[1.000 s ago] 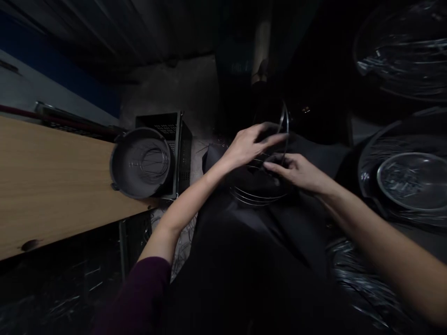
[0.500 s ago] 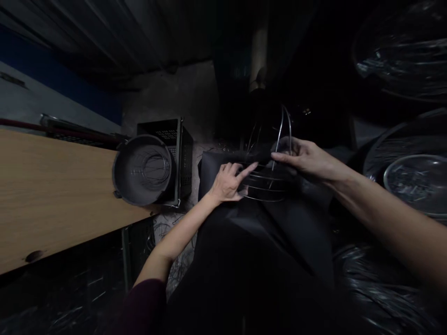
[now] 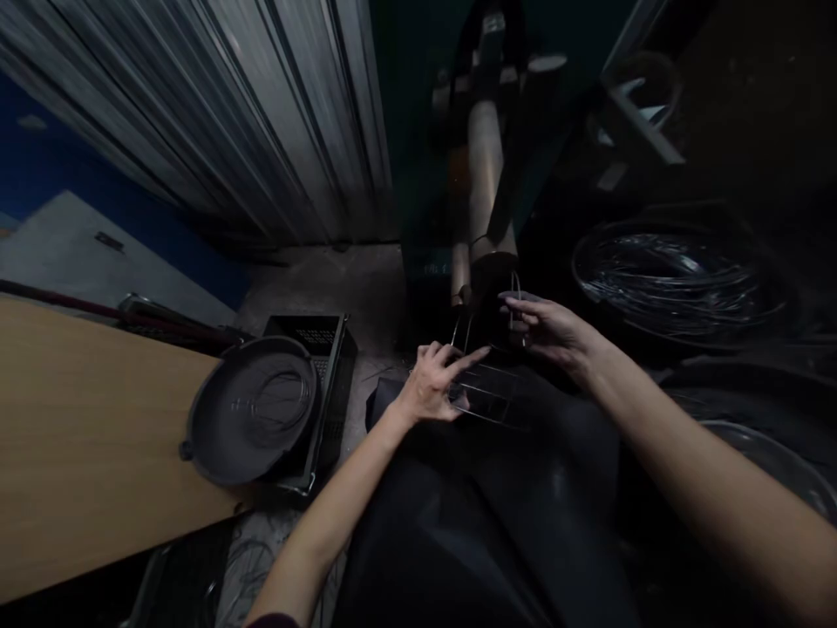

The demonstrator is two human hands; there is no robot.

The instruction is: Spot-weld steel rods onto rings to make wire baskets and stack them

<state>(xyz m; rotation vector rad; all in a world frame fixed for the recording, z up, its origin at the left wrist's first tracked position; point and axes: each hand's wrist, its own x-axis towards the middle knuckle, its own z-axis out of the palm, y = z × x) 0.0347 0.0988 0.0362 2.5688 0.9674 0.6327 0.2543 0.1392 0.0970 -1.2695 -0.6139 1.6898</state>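
My left hand (image 3: pixel 428 384) is closed around the left end of a thin metal wire frame (image 3: pixel 487 392), index finger stretched along it. This frame lies low above the dark apron over my lap (image 3: pixel 523 488). In my right hand (image 3: pixel 555 331), a bent piece of wire (image 3: pixel 514 288) is pinched between thumb and fingers. It rises close to the lower end of a machine's thick metal arm (image 3: pixel 485 166); whether they touch is too dark to tell. Two thin upright wires (image 3: pixel 462 331) stand just above my left hand.
A round black tub (image 3: pixel 202 419) with wire rings in it sits by a black plastic crate (image 3: pixel 343 349) on the left, beside a wooden board (image 3: pixel 85 436). On the right, a wide basin (image 3: pixel 581 296) holds many wires. Corrugated sheeting (image 3: pixel 294 113) stands behind.
The view has tilted up, showing more of the machine. My right hand has brought the bent wire nearer the machine arm's end. The left hand keeps its hold on the wire frame.
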